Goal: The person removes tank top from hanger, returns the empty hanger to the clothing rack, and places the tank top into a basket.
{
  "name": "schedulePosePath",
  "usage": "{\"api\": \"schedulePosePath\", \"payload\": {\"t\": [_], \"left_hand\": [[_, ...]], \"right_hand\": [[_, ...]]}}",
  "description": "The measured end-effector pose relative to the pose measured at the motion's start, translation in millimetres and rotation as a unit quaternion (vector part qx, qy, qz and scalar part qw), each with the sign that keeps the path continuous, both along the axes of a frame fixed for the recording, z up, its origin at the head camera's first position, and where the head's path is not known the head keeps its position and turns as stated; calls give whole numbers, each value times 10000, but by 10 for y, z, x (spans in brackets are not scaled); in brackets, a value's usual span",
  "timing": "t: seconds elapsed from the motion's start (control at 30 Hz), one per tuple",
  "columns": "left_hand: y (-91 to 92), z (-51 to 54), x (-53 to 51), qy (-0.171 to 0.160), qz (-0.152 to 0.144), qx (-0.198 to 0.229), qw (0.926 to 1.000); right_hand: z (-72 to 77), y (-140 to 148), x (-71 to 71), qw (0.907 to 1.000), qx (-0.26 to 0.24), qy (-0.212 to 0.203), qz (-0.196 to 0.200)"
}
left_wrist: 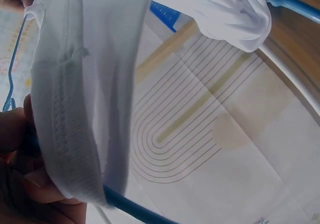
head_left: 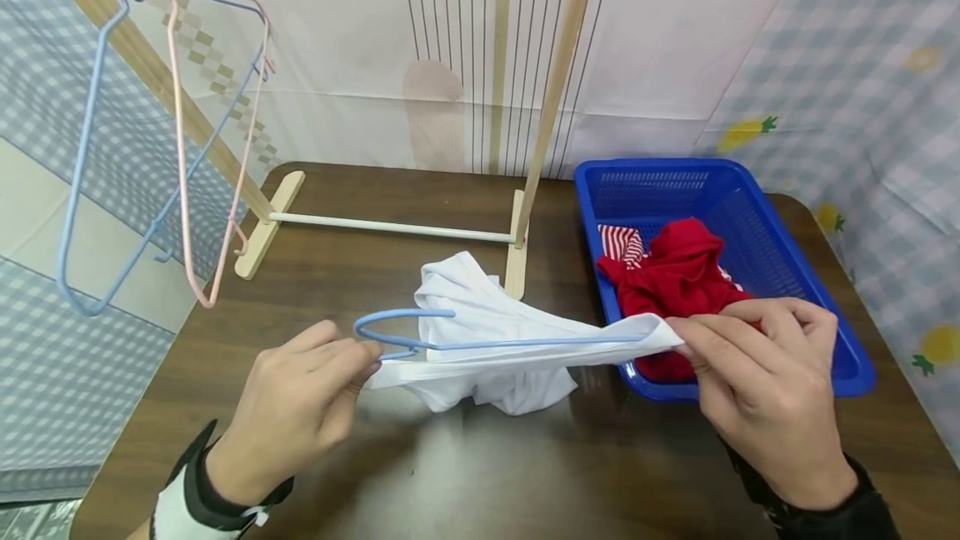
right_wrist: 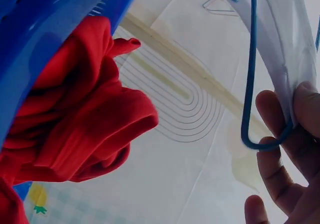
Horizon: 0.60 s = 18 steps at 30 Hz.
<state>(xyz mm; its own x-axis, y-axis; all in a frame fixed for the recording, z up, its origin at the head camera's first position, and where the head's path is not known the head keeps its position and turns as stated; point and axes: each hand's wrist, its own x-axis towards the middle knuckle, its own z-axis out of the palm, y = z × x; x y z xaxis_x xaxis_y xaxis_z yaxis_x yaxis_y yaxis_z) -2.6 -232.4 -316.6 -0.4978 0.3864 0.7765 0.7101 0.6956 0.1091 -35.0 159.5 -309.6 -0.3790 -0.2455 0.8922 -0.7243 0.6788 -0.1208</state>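
A white garment (head_left: 487, 373) is stretched between both hands above the table, its loose part bunched behind. A light blue hanger (head_left: 525, 343) lies along its opening, hook toward the left. My left hand (head_left: 307, 390) pinches the garment's left edge together with the hanger; in the left wrist view, its fingers (left_wrist: 45, 184) grip a stitched band with the blue bar passing behind. My right hand (head_left: 772, 382) pinches the right corner of the garment. The right wrist view shows the hanger's curved end (right_wrist: 267, 144) against the right fingers, beside the cloth.
A blue basket (head_left: 795, 273) at the right holds a red garment (head_left: 682, 265) and red-and-white striped cloth (head_left: 621, 244). Behind stands a wooden rack (head_left: 551, 107) with a white lower bar (head_left: 390, 227). A blue hanger (head_left: 78, 165) and a pink hanger (head_left: 180, 123) hang at the left.
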Motion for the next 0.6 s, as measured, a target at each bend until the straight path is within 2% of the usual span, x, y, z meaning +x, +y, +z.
{"api": "schedulePosePath", "payload": {"t": [0.23,0.43,0.6], "left_hand": [[-35,7,9,16,64,71,10000],[-60,-13,12,90,94,120,9998],[-97,-31,29,93,190,135,9997]], "right_hand": [[-87,93,-48,9993,-355,137,-9],[-131,135,-58,9986,-529,-2,-34],[-154,136,-62,9963,-846,45,-165]]}}
